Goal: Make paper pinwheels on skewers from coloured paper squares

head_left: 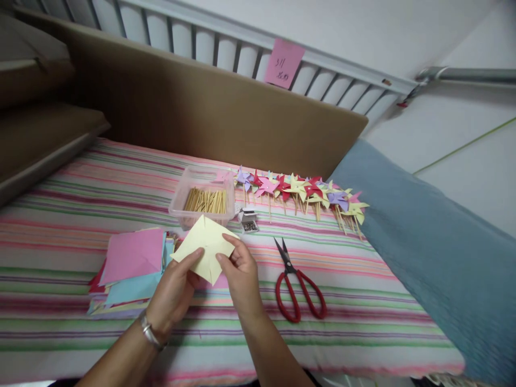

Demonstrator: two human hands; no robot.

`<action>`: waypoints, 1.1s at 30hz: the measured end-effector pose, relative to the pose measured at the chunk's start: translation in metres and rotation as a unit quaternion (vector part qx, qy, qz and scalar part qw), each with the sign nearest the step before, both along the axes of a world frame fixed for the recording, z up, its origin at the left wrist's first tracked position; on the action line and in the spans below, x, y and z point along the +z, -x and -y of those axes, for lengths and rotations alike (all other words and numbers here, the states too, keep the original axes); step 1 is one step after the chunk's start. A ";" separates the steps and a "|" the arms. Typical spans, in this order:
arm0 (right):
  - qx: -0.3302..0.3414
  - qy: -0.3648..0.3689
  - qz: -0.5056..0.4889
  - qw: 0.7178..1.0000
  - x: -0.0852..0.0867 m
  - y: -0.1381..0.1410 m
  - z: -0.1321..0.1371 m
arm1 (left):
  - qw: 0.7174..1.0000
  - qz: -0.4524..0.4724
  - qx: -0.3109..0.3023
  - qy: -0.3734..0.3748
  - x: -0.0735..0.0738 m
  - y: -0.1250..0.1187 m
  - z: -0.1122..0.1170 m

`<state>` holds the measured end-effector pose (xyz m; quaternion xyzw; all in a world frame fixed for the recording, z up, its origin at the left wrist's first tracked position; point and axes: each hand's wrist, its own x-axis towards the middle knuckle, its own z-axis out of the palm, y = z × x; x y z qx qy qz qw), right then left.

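Between my two hands is a pale yellow paper square (207, 242), turned corner-up, with slits running in from its corners. My left hand (179, 285) grips its lower left side, thumb on top. On the lower right side my right hand (239, 266) pinches the same sheet. Part of a pink sheet (220, 282) shows beneath it on the cloth. To the left lies a stack of coloured paper squares (133, 263), pink on top. Red-handled scissors (290, 274) rest to the right, blades slightly apart, pointing away from me.
A clear plastic box (181, 196) of thin wooden sticks (206, 200) stands behind my hands. Beside it sits a small open box (249, 221) of metal bits. Several paper pinwheels (298, 188) on sticks lie along the back right. A brown board (193, 102) closes off the striped cloth's (355, 322) far side.
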<state>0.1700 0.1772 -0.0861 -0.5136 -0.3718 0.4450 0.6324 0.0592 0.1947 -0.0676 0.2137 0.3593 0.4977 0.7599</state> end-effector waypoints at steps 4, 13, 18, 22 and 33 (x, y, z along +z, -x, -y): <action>0.000 0.010 0.096 0.995 -0.004 0.000 0.000 | 0.999 -0.026 0.027 -0.009 0.000 0.002 -0.001; -0.089 -0.164 0.482 0.856 0.007 -0.001 0.009 | 0.996 -0.041 0.082 -0.024 0.000 0.011 -0.008; -0.039 -0.202 0.520 0.829 0.008 0.004 0.012 | 0.994 -0.034 0.098 -0.038 0.001 0.018 -0.011; -0.006 -0.218 0.520 0.826 0.008 0.008 0.014 | 0.992 -0.034 0.115 -0.037 0.001 0.020 -0.012; 0.014 -0.197 0.535 0.822 0.007 0.010 0.015 | 0.992 -0.038 0.113 -0.044 -0.004 0.019 -0.014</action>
